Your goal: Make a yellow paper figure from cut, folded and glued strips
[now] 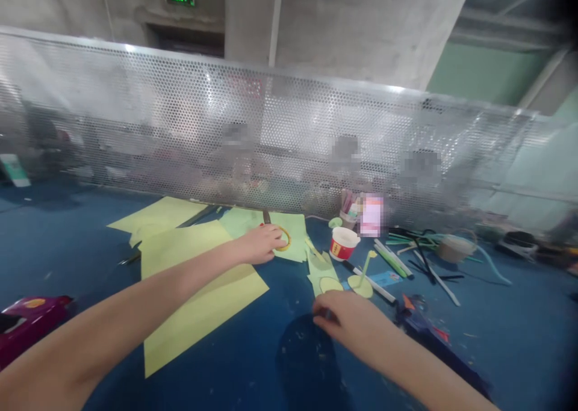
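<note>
"Reaching over the big yellow sheet (205,312), our left hand (259,242) is by the yellow ring (289,238). Where is the ring?"

"It lies on the green sheet (289,219), up near the metal mesh wall (180,110). Our fingers are bent over its left side."

"Are we pinching it?"

"We cannot tell. The back of our hand hides the fingertips."

"And what about our right hand (345,315)?"

"We have it low over the blue bench (244,357), just beside a pale paper circle (331,284). Those fingers curl toward the thumb, and the tips are close together. We cannot tell if they touch, and we see nothing held in them."

"What is next to the paper circle?"

"We see a round paper base (360,286) on its right, with a thin stick (368,263) going up from it. The tip of the stick is yellow."

"Is that a cup (344,243) behind?"

"Yes, we see a white and red one, standing upright. A green pen (391,260) lies to the right of it, and a blue strip (388,278) lies in front of the pen."

"What about far over on our left?"

"We have a shiny purple thing (34,324) at the edge. It is cut off, so we cannot tell what it is."
</note>
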{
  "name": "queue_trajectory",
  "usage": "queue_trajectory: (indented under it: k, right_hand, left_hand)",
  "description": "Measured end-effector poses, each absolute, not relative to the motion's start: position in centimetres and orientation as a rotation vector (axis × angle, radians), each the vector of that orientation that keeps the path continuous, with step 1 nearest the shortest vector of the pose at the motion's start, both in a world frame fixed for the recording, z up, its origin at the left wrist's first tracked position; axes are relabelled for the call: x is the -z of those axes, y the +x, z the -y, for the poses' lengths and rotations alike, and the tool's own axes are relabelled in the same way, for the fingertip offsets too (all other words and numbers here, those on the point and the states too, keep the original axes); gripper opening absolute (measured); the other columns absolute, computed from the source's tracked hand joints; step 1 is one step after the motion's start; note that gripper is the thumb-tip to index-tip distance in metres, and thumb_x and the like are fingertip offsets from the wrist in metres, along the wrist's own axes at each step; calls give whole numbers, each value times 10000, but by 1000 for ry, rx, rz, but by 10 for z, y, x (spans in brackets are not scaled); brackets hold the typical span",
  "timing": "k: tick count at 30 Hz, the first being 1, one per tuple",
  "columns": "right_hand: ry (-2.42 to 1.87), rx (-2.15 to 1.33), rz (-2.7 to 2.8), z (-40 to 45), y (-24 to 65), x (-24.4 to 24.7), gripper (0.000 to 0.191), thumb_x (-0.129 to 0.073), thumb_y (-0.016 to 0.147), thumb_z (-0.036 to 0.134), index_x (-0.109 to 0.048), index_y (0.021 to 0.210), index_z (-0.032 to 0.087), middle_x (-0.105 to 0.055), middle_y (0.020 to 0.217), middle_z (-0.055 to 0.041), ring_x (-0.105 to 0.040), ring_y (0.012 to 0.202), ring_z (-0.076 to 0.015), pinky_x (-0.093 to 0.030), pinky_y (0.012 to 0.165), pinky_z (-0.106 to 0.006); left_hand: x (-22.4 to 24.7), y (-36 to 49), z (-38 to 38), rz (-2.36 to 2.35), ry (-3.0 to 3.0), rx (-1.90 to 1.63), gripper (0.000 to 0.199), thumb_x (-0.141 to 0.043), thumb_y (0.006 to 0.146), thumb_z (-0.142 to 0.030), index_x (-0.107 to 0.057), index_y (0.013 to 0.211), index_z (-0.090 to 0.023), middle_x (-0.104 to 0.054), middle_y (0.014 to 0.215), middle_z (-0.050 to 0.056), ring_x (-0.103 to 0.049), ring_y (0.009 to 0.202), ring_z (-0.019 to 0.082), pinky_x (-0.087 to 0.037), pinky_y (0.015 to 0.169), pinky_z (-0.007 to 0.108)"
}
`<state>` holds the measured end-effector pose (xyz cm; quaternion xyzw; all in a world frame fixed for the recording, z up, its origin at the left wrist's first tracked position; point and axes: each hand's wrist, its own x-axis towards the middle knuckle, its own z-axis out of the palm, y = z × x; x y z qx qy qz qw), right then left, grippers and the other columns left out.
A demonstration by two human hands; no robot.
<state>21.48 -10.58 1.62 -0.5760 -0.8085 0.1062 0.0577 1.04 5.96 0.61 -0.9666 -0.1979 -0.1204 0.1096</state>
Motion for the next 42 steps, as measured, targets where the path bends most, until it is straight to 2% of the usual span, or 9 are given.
queue_trajectory:
  k: [5, 12, 16, 19, 23, 29, 34, 38, 42]
  right_hand:
    - [-1613, -286, 2548, 110, 180, -17, 136, -529, 805, 199, -649, 868, 213, -653, 821, -30, -603, 774, -188, -426, 670, -265]
    - [-1320, -226, 2640, 108, 143, -12, 315, -506, 845, 211, -548, 1157, 238, -598, 1113, -64, -547, 1001, -230, -453, 859, -357]
    - [-1287, -179, 2611, 97, 139, -4, 383, -446, 886, 287, -461, 1266, 249, -463, 1337, -104, -438, 1192, -274, -377, 967, -440]
    - [-1257, -279, 2643, 90, 138, -1, 396, -380, 913, 341, -408, 1304, 282, -404, 1395, -87, -379, 1256, -271, -310, 1012, -495]
    - [-1250, -342, 2652, 90, 137, -2, 336, -395, 910, 324, -456, 1238, 295, -474, 1334, -51, -416, 1227, -255, -295, 1010, -524]
    - [-1317, -253, 2590, 101, 143, 0, 186, -546, 821, 242, -574, 1003, 221, -588, 1085, -46, -526, 1015, -233, -407, 911, -415]
    - [-1381, -322, 2570, 113, 157, 5, 287, -557, 791, 170, -576, 1076, 198, -564, 1060, -78, -500, 1001, -250, -430, 863, -398]
    - [-1332, -559, 2524, 120, 171, 2, 349, -607, 760, 141, -571, 1098, 218, -559, 1062, -53, -518, 990, -203, -412, 891, -339]
    - [-1255, -615, 2516, 121, 181, -1, 141, -594, 779, 101, -596, 886, 193, -597, 919, -15, -553, 878, -145, -438, 782, -236]
  left_hand:
    - [14, 2, -76, 589, -2786, 334, 244, -475, 773, -118, -576, 985, -186, -599, 923, 93, -469, 1007, 236, -347, 886, 342]
    - [15, 7, -77, 557, -2710, 354, 241, -484, 797, -128, -570, 1018, -174, -599, 931, 91, -445, 1048, 242, -331, 898, 343]
    - [10, 15, -69, 510, -2688, 361, 245, -479, 808, -129, -556, 1036, -173, -595, 953, 80, -422, 1060, 245, -335, 885, 330]
    - [10, 22, -63, 480, -2676, 345, 231, -497, 804, -138, -553, 1023, -187, -593, 962, 70, -442, 1007, 237, -341, 859, 334]
    - [13, 26, -66, 496, -2665, 322, 228, -494, 816, -148, -543, 1033, -196, -589, 940, 61, -469, 923, 215, -363, 781, 321]
    - [17, 24, -78, 552, -2677, 292, 234, -499, 824, -147, -540, 1050, -195, -594, 979, 50, -468, 924, 191, -375, 753, 279]
    - [17, 24, -82, 590, -2742, 306, 257, -438, 852, -116, -551, 1071, -189, -602, 1000, 64, -470, 938, 199, -376, 760, 277]
    - [22, 23, -88, 620, -2850, 345, 342, -401, 839, -45, -547, 1110, -193, -593, 1069, 73, -473, 979, 194, -363, 827, 282]
    - [25, 23, -90, 681, -2976, 397, 330, -443, 810, -44, -569, 1089, -167, -596, 1102, 83, -492, 1012, 187, -345, 891, 277]
